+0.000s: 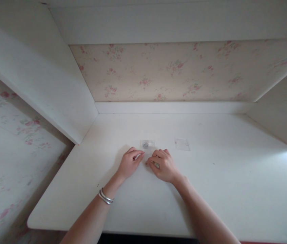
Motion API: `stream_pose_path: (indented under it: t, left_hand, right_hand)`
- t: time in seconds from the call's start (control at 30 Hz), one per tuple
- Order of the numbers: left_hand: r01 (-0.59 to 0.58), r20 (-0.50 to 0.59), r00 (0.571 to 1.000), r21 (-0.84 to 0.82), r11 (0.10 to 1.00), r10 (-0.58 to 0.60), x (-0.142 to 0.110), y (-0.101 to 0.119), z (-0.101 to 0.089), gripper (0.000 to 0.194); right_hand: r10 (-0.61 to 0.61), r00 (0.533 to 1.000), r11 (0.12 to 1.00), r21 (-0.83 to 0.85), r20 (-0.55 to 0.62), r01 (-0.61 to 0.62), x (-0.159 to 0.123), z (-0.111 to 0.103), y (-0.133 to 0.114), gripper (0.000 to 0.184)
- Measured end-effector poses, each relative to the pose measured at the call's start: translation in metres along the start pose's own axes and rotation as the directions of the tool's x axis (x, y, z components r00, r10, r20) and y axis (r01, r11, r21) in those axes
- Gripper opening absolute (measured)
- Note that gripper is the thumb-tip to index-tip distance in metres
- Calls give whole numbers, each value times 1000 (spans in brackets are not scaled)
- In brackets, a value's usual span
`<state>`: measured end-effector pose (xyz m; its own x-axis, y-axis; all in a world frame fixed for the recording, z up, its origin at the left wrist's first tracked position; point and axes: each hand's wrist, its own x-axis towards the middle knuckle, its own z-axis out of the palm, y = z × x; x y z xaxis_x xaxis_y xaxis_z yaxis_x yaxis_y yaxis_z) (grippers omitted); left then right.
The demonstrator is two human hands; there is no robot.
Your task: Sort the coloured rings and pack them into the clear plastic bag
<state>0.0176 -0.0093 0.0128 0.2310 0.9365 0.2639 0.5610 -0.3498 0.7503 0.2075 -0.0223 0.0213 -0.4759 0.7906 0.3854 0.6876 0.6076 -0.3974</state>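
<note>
A small clear plastic case (151,143) lies on the white desk, with a silvery round item (145,145) inside its left part. My left hand (130,162) is just in front of the case, thumb and fingertips pinched together near its front edge; whatever they hold, if anything, is too small to see. Close on the right, my right hand (164,166) has its fingers curled. A small pale greenish-yellow object (156,165) shows between thumb and fingers. Past the right hand rests a flat clear plastic piece (182,144), like a lid.
The white desk (225,193) has a raised back strip (174,107) and side panels at left (57,78) and right (283,108). Flowered wallpaper (138,71) covers the wall behind. Tiny dark specks lie on the desktop. The desk's front edge passes under my forearms.
</note>
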Motion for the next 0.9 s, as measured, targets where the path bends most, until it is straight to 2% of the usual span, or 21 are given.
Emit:
stream_pose_path:
  t: [0.1,0.27,0.5,0.7,0.9]
  left_hand:
    - [11,-55,998,25,1000,-10,9,-1,8,27]
    - [16,-78,997,65,998,-11,14,-2,14,25]
    - [28,-123,992,78,997,-18,3,1,3,24]
    - [22,-116,993,86,996,-11,-2,4,-2,22]
    - [26,-109,994,80,996,-17,-4,5,-4,22]
  right_hand:
    - [-42,997,998,-34,61,45,0,-2,-4,18]
    - [-58,992,995,-71,112,67,0,-2,-3,17]
    - [-71,993,994,-76,95,78,-1,1,-2,17]
    - [-68,994,996,-47,89,72,0,3,-3,20]
    - [-15,999,1000,5,39,15,1,5,-1,21]
